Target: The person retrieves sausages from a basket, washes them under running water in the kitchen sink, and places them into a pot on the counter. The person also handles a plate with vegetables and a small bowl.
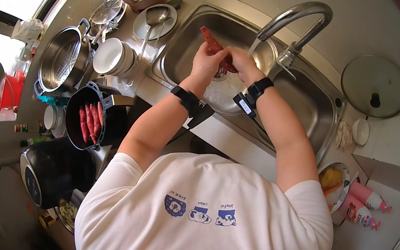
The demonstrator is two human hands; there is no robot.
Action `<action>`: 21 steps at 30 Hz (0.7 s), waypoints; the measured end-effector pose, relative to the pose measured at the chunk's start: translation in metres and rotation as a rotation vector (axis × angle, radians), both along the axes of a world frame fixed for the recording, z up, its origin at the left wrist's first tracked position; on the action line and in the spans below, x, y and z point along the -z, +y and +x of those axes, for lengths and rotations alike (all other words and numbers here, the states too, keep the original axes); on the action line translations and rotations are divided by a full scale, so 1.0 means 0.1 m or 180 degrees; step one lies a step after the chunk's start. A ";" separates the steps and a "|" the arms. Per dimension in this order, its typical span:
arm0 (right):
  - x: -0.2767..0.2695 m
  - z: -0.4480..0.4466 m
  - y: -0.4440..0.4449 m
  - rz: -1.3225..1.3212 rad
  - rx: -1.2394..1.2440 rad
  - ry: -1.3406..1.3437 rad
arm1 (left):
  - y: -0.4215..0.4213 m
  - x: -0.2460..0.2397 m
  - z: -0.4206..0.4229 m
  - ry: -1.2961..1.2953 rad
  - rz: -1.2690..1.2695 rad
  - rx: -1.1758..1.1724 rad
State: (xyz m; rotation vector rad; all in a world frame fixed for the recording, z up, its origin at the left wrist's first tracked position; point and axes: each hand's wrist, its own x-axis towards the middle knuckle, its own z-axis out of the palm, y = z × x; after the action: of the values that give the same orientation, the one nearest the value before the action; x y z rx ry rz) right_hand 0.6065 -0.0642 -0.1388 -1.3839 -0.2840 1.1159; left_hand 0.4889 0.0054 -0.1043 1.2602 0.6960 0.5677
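Over the larger basin of a stainless-steel sink (182, 42), both my hands hold one long red-skinned sweet potato (212, 42). My left hand (206, 62) grips it around the middle, and its tapered end sticks out up and to the left. My right hand (243, 63) is closed on the lower right part, whose tip shows under the fingers. Water runs from the curved chrome faucet (298, 12) just behind my right hand. The drain (221, 73) lies below the hands. Several more red sweet potatoes (90, 122) lie in a black air-fryer basket (80, 143) on the left.
White bowls (109, 56), a steel pot (60, 62) and a plate with a ladle (156, 16) stand left of the sink. A black appliance (57, 172) is lower left. On the right are the smaller basin (306, 103), a glass lid (374, 86) and pink bottles (362, 210).
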 end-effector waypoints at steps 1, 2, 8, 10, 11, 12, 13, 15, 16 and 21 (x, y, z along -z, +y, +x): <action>-0.02 0.01 0.01 0.0070 0.0182 -0.0058 | 0.00 0.02 0.00 -0.0173 0.0046 -0.0140; -0.04 0.01 -0.01 0.0115 0.0430 -0.0143 | 0.00 0.04 0.00 -0.0349 0.0088 -0.0271; -0.08 0.24 -0.46 -0.0310 0.0470 -0.1525 | -0.16 0.14 0.24 0.0075 0.0015 0.0396; -0.06 0.33 -0.74 -0.0610 0.0452 -0.1985 | -0.25 0.14 0.35 0.0157 -0.0138 0.0827; -0.05 0.38 -0.89 -0.0738 0.0430 -0.2209 | -0.30 0.14 0.39 0.0190 -0.0211 0.1049; -0.06 0.46 -0.97 -0.1269 0.0517 -0.2335 | -0.35 0.14 0.44 0.0150 -0.0044 0.1117; -0.07 0.54 -1.08 -0.1046 0.0561 -0.2055 | -0.37 0.13 0.46 0.0168 0.0048 0.1116; -0.12 0.69 -1.28 -0.0683 0.0677 -0.1374 | -0.38 0.11 0.48 0.0204 0.0209 0.1142; -0.12 0.75 -1.27 -0.0875 0.0637 -0.1826 | -0.36 0.10 0.46 0.0246 0.0421 0.1100; -0.25 0.95 -1.23 -0.0918 0.0706 -0.1833 | -0.16 0.02 0.17 0.1172 0.1355 0.0816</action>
State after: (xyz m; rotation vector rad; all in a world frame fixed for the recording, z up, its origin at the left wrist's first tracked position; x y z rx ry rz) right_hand 0.7010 -0.1869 -0.1139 -1.9338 -0.3786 0.5698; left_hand 0.5061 -0.0109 -0.1061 1.8512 0.7223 0.2778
